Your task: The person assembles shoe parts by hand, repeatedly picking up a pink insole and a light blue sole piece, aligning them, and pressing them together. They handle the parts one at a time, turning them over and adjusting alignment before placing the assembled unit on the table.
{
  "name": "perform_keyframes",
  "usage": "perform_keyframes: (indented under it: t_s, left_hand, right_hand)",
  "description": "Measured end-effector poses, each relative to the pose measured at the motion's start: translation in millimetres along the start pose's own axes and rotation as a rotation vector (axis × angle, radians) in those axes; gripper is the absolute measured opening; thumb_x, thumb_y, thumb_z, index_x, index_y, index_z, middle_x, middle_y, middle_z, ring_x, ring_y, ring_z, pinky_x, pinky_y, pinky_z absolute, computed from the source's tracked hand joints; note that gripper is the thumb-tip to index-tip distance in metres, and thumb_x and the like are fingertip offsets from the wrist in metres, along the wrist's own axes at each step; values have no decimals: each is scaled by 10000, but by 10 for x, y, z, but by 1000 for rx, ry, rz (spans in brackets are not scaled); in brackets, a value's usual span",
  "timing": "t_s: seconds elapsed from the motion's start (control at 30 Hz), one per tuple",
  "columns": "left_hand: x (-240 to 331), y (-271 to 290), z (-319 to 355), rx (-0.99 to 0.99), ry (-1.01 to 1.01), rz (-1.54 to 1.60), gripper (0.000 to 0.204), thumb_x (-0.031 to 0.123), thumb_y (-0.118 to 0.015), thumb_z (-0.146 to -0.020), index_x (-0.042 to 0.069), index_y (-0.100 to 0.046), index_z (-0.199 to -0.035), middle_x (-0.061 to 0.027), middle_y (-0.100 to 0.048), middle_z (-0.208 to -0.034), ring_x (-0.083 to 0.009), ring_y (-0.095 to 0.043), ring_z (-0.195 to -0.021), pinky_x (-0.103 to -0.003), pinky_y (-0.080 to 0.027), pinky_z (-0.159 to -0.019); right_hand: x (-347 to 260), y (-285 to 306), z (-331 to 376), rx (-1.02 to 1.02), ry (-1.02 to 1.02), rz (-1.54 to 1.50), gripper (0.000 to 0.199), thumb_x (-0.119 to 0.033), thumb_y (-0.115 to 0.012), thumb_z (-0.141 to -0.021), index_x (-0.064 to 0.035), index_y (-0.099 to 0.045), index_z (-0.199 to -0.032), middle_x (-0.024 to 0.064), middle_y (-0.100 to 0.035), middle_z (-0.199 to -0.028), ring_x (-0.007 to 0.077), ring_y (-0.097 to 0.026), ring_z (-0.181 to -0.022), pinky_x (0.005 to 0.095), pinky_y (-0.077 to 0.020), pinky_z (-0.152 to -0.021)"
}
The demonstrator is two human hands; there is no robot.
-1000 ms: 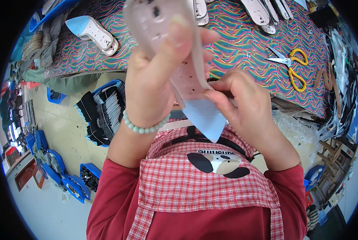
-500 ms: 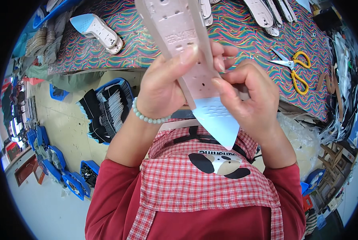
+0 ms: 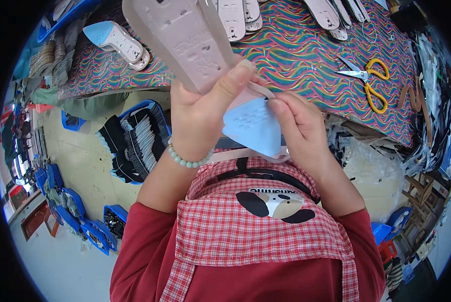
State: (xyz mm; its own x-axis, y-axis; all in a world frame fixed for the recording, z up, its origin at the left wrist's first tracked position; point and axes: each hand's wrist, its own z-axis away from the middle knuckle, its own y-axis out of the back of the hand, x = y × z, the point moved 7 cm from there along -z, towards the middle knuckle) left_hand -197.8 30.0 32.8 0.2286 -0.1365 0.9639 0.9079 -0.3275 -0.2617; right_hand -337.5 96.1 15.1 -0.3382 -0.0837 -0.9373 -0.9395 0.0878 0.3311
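Observation:
A shoe insole [image 3: 195,48], pale pink with a light blue pointed toe, is held over the near table edge, its toe pointing down toward my apron. My left hand [image 3: 198,113] wraps round its middle, thumb on the face turned to me, fingers mostly hidden behind. At the insole's right edge, by the start of the blue part, a thin pale strip [image 3: 259,89] stands away from it. My right hand [image 3: 302,123] pinches that strip between thumb and forefinger. Another pale band [image 3: 228,155] passes behind the toe at lap height; whether it joins the strip I cannot tell.
Yellow-handled scissors [image 3: 365,75] lie spread on the patterned tabletop [image 3: 296,55] at right. Similar insoles [image 3: 117,40] rest at left, with more [image 3: 326,12] along the far side. On the floor at left stands a blue bin [image 3: 157,110] of black and grey pieces.
The insole has shifted left and tilted more, its toe now higher. My right hand has moved left and slightly down, and a strip now shows stretched between it and the insole's edge.

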Motion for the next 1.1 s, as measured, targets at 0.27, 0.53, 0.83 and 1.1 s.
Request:
perform_keyframes:
  t_s: [0.27,0.53,0.83,1.1]
  left_hand:
    - [0,-6,-59,-218,-23,-137,246,193,-558,-915,-42,-612,-962,-130,-650,-865,-233,-641,-857,-456,-423,-981]
    - [-72,-7,-38,-553,-9,-105,470,309,-522,-918,-82,-571,-1174,-267,-548,-1240,-299,-482,-1238,-422,-389,-1011]
    - [108,357,-203,-492,368,602,391,202,-546,-915,-76,-517,-1188,-209,-618,-1069,-253,-646,-929,-327,-517,-825]
    - [-143,176,-351,-156,296,500,462,202,-534,-939,-67,-424,-1298,-176,-630,-1086,-233,-648,-971,-350,-523,-860]
  right_hand:
    - [-95,-150,-264,-271,108,177,298,-239,-499,-957,14,-601,-839,135,-569,-713,276,-563,-627,383,-421,-573]
    - [-261,-243,-129,-222,-1,-44,274,-204,-525,-936,21,-573,-1085,168,-597,-929,322,-591,-855,371,-467,-752]
    - [545,1463,-198,89,152,686,484,55,-513,-778,-55,-539,-1248,143,-570,-1225,345,-538,-1133,383,-425,-985]
    - [842,1972,137,4,-91,954,658,65,-556,-718,-42,-407,-1350,172,-538,-1143,335,-563,-1052,391,-461,-909]
